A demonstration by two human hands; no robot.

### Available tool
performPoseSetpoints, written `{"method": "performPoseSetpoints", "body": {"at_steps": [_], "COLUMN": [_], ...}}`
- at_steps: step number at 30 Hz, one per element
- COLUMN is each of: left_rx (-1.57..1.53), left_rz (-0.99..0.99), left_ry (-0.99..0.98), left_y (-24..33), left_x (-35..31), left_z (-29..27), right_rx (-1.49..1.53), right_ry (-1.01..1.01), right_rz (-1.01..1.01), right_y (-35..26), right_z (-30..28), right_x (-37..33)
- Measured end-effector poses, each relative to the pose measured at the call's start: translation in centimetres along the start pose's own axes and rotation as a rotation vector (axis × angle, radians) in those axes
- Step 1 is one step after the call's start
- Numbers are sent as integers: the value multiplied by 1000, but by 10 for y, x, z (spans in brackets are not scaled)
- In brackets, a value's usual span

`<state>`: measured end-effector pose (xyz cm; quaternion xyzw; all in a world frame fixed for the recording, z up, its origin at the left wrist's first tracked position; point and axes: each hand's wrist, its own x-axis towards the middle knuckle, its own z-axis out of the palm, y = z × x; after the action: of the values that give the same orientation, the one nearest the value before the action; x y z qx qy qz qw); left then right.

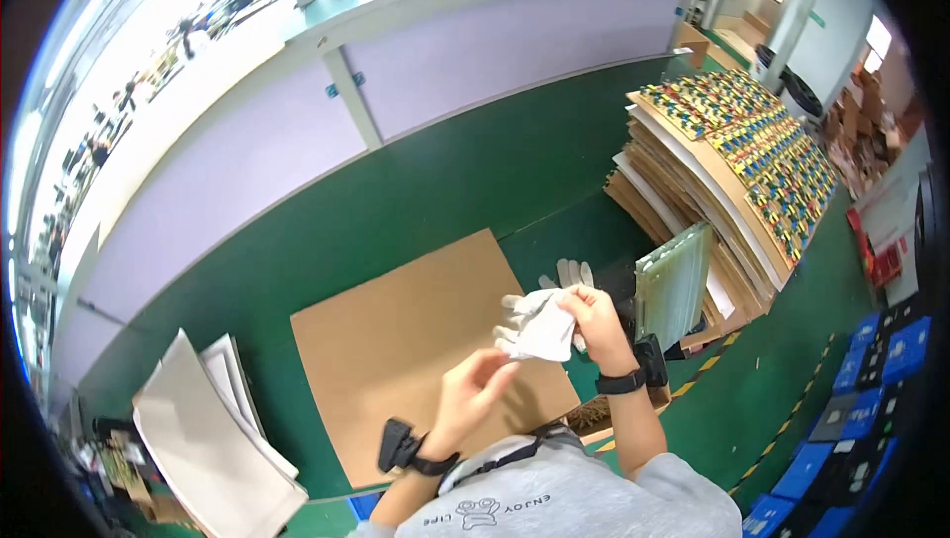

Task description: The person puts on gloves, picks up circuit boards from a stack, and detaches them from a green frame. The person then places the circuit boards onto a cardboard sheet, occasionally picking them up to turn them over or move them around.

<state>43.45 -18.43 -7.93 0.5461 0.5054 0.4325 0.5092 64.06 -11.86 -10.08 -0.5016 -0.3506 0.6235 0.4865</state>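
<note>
The person wears a grey short-sleeved shirt (pixel 554 498) with a small dark printed figure and lettering near the collar, and a dark strap (pixel 505 454) runs across the top of it. Both forearms are bare. A black band (pixel 620 383) circles the right wrist with a black boxy device (pixel 650 358) beside it, and a like black band (pixel 435 463) sits on the left wrist with a black device (pixel 396 444) standing out from its outer side.
</note>
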Motion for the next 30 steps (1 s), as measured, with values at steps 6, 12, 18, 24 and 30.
{"method": "performPoseSetpoints", "body": {"at_steps": [6,12,18,24,30], "left_rx": [370,-92,-250,-129,-284], "left_rz": [99,-315,-361,-332,-288], "left_ry": [-75,-221,-161,-90,181], "left_y": [6,-13,-25,-28,-30], "left_x": [13,9,11,25,35], "left_z": [42,48,55,77,79], "right_rx": [-16,57,-202,-659,-872], "right_ry": [-185,-289,-291,-15,-42], "right_rz": [103,98,112,-968,-928], "right_y": [22,31,14,11,24], "right_z": [-1,-27,-57,-30,-12], "right_x": [-33,-54,-49,-55,-36]}}
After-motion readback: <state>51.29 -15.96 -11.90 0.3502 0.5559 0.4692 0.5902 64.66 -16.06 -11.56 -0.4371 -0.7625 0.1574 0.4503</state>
